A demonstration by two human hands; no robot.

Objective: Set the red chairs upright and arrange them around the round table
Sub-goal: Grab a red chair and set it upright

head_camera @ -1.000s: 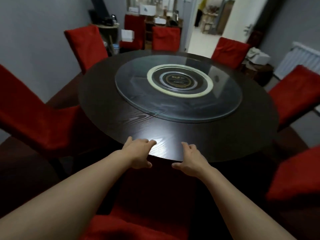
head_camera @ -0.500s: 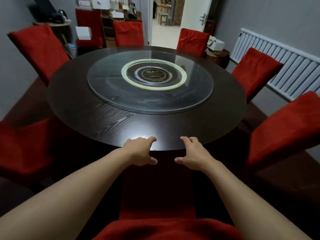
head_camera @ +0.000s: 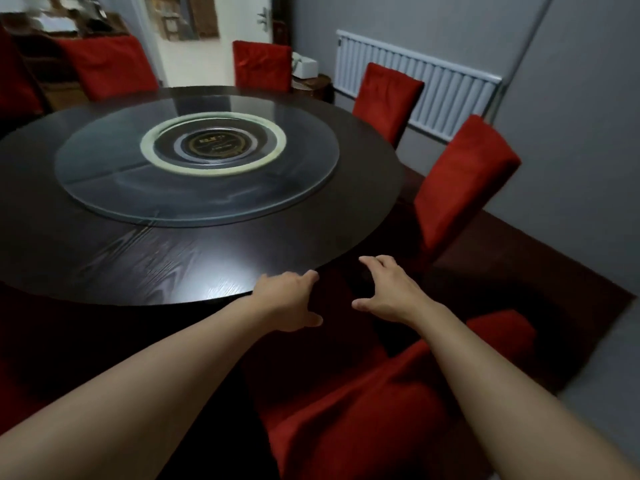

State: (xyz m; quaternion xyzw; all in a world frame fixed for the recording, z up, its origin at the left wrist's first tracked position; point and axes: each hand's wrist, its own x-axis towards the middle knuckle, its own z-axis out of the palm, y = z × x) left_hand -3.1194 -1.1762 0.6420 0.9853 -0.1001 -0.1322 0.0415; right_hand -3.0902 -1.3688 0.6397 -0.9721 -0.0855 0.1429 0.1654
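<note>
- Four red chairs stand upright on the far and right side of the round table: one at the far left, one by the doorway, one in front of the radiator, and the nearest of them at the right edge.
- Their backs face outward and their seats tuck toward the dark wooden rim, so I judge those places already dealt with.
- A glass turntable sits in the middle of the tabletop, with nothing standing on it.
- Right below the person, another red chair sits low and close, its fabric running under both forearms; this looks like the one being handled now.
- Whether it stands fully square to the table, I cannot tell from here.
- The left hand reaches out by the table's edge, fingers loosely curled and thumb spread, holding nothing that I can see.
- The right hand hovers just beside it, clear of the rim, fingers spread and slightly bent, empty too.
- Both hands hang over the dark gap between table and chair, touching neither as far as I can make out.
</note>
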